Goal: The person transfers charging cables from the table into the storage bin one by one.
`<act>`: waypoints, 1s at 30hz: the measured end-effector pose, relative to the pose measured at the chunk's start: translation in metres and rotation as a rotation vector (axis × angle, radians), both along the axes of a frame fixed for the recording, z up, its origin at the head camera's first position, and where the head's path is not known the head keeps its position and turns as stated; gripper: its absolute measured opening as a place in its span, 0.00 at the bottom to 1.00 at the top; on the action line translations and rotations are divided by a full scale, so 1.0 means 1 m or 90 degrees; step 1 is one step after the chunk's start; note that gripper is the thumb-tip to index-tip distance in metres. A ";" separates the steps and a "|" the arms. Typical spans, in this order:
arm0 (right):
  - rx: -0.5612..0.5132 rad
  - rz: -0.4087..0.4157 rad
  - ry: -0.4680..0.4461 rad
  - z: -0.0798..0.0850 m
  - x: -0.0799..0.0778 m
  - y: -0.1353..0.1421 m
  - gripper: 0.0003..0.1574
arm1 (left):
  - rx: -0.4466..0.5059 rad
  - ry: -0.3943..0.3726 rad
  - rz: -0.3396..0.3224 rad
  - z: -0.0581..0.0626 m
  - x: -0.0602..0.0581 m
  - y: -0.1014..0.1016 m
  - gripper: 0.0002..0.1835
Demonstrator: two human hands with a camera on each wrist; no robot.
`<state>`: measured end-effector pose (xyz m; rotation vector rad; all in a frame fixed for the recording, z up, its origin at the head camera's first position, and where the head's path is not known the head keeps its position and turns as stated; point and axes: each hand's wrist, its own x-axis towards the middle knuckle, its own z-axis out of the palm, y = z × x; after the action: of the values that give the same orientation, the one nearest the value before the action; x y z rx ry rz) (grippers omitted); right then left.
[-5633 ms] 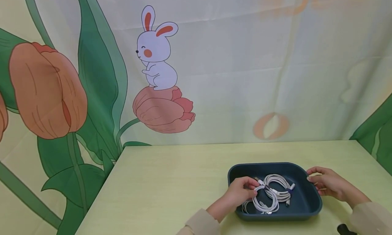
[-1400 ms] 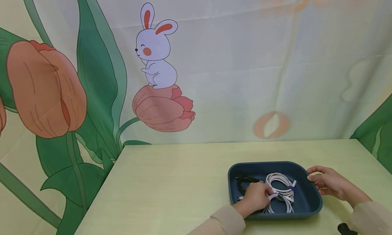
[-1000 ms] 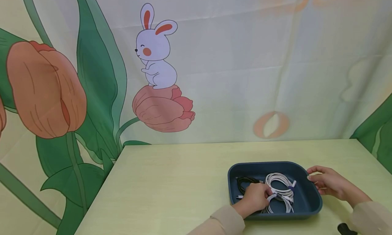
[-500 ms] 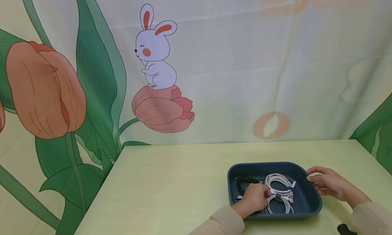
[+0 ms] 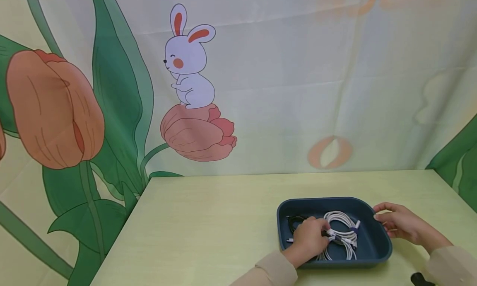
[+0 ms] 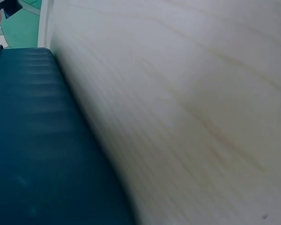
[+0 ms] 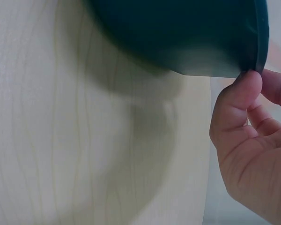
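A dark blue rectangular tray (image 5: 372,240) stands on the table and holds coiled cables. One large white cable coil (image 5: 337,219) and a smaller white cable coil (image 5: 348,248) lie side by side, bound with dark ties. Partly behind my left hand (image 5: 309,238) is a black cable (image 5: 293,221). That hand reaches into the tray, its thumb and index finger apart around something dark beside the smaller coil; whether they grip it is unclear. My right hand (image 5: 404,224) pinches the tray's right rim between thumb and fingers, as the right wrist view also shows, with the hand (image 7: 257,140) at the rim.
The pale wooden table (image 5: 208,219) extends left of the tray. Behind it hangs a printed backdrop (image 5: 268,91) with tulips and a rabbit. A small black object (image 5: 421,279) lies at the bottom right edge, near the right sleeve.
Earlier the left hand held a white coil over the tray; that coil now lies inside. Since half a second ago, the left hand has risen slightly and its index finger has spread from the thumb.
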<state>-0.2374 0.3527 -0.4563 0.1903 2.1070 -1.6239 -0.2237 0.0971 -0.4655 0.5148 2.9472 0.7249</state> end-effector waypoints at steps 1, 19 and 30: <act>-0.001 0.001 0.000 0.000 0.000 0.000 0.15 | -0.004 0.002 0.001 0.000 0.000 0.000 0.10; -0.003 0.001 -0.001 0.000 0.001 0.000 0.14 | -0.012 -0.009 -0.077 -0.004 -0.005 -0.004 0.18; 0.008 -0.010 -0.001 0.001 0.000 -0.002 0.16 | 0.014 -0.025 -0.075 -0.006 -0.008 -0.005 0.18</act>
<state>-0.2372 0.3505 -0.4549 0.2130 2.1200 -1.6185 -0.2314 0.0920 -0.4718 0.6618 2.8474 0.7460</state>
